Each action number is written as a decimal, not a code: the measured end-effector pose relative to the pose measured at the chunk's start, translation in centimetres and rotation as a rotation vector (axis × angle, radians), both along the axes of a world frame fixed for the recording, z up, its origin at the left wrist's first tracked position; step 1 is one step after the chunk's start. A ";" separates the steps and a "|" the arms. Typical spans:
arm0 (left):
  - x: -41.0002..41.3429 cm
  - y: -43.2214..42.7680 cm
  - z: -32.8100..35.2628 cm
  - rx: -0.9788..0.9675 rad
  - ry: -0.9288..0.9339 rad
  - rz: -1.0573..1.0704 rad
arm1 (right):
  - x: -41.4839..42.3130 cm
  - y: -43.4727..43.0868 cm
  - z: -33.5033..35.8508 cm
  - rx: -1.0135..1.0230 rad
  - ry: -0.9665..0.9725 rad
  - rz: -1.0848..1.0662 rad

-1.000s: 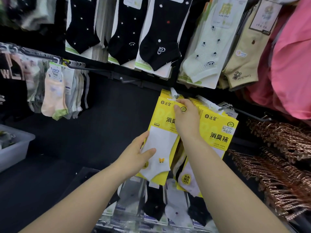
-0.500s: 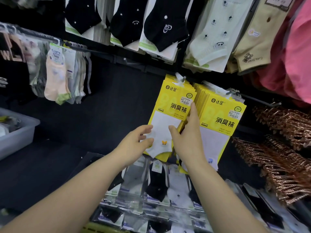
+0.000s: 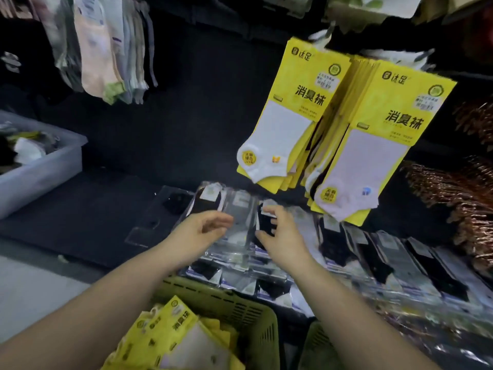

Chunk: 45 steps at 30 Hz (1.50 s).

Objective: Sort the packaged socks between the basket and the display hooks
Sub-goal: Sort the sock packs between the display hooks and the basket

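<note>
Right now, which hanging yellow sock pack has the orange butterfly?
The left hanging pack; the sock in the right hanging pack bears a blue mark instead.

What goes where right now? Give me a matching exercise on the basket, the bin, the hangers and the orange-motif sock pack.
Things:
1. olive-green slotted plastic basket
2. pale grey plastic bin
3. copper-coloured metal hangers
4. yellow card pack, white sock with orange motif
Places:
A. right edge
B. hanging on a display hook, upper centre
C. bottom centre, below the hands
D. left edge
Pairs: 1-C, 2-D, 3-A, 4-B
</note>
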<state>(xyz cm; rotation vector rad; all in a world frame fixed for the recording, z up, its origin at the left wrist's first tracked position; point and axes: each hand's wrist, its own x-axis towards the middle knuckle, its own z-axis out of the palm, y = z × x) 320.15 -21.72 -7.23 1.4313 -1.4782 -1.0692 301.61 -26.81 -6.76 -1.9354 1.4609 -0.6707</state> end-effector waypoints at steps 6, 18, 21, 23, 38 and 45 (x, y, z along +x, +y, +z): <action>2.0 6.2 -4.8 0.202 -0.009 0.031 | 1.5 2.6 -7.4 0.185 0.096 0.140; 7.6 10.6 -10.6 0.479 -0.209 0.199 | 6.8 12.1 -21.1 0.539 0.667 0.745; 7.9 10.1 -11.1 0.472 -0.254 0.183 | 7.4 15.8 -23.1 0.366 0.761 0.695; 7.9 9.9 -11.4 0.468 -0.286 0.154 | 7.3 16.7 -23.7 0.286 0.763 0.637; 6.4 9.4 -11.5 0.772 0.145 0.370 | 4.4 8.2 -15.6 0.812 -0.467 0.131; 6.7 8.6 -12.2 0.583 0.485 0.471 | 8.1 7.8 -16.6 0.763 -0.515 0.032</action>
